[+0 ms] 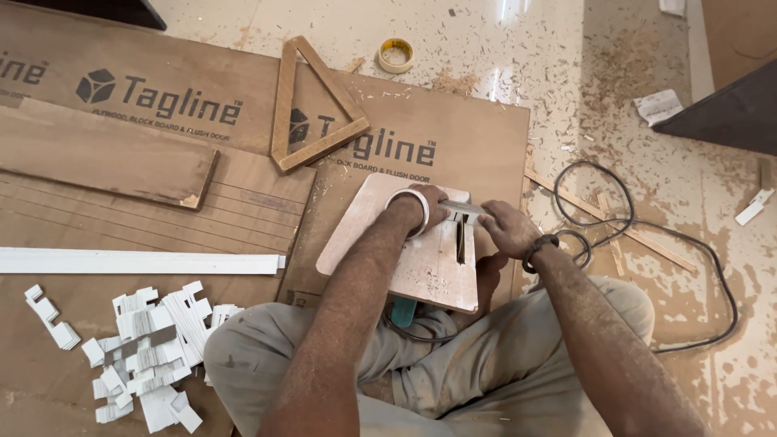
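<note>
Both hands are feeding a thin pale strip [463, 210] across the slotted plywood saw table [364, 222]: left hand [426, 207] pinching it, right hand [506, 229] clamping at three o'clock; next, I judge, a steady push.

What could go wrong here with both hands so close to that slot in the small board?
Both the left hand and right hand hold a thin white strip right at the slot in the small board, so fingers could slip toward whatever cuts there. The board rests on the person's lap and might tip. The black cable loops nearby and could snag the right arm.
</note>
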